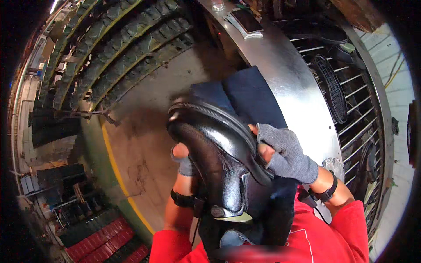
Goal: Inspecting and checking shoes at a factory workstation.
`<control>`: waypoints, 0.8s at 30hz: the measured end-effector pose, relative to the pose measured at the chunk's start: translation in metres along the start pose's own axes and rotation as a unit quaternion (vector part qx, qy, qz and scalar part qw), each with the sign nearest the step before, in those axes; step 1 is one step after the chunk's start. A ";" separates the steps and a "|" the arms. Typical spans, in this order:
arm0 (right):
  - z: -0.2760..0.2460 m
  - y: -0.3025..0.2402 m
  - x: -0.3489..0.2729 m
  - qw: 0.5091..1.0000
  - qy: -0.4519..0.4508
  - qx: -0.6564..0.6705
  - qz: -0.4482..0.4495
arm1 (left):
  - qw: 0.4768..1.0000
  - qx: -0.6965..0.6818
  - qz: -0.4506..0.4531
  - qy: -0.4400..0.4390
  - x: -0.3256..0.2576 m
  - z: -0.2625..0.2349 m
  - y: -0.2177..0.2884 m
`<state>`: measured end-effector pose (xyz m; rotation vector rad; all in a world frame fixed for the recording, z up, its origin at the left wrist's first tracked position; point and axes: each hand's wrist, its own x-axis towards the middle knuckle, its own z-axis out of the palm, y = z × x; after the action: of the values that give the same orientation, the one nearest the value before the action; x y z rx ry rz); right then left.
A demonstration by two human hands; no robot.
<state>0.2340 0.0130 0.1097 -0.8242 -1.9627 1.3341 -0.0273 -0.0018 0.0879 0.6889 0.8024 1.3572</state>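
A glossy black leather boot (221,153) is held on its side over my lap, toe up and left. Its black sole (239,129) has a ribbed edge that runs from the toe down to the heel at the right. A pale green rim (234,218) shows at the boot's top opening. My right hand (287,153), in a grey fingerless glove, pinches the sole's edge near the heel between thumb and fingers. My left hand (183,160), gloved alike, grips the boot from the left; most of its fingers are hidden behind it.
To the right runs a metal bench (302,87), with a phone (246,20) on a cloth at its far end. Beyond it, a barred rack (351,105) bears a black sole (330,87). Shelves of dark shoe-like shapes (118,48) stand at left, near a yellow floor line (115,160).
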 end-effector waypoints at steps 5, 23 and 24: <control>-0.044 -0.009 -0.009 0.996 -0.037 -0.078 -0.030 | 1.000 -0.003 -0.030 -0.001 0.006 0.006 -0.003; -0.053 -0.060 0.042 0.962 0.102 0.248 -0.044 | 0.885 0.440 0.151 -0.007 -0.001 0.113 0.056; -0.036 -0.046 0.025 0.952 0.128 0.278 -0.027 | 0.879 0.428 0.210 0.001 0.005 0.115 0.069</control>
<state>0.2399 0.0390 0.1675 -0.6193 -1.3000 1.5522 0.0287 0.0136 0.2091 1.6306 1.3248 1.3471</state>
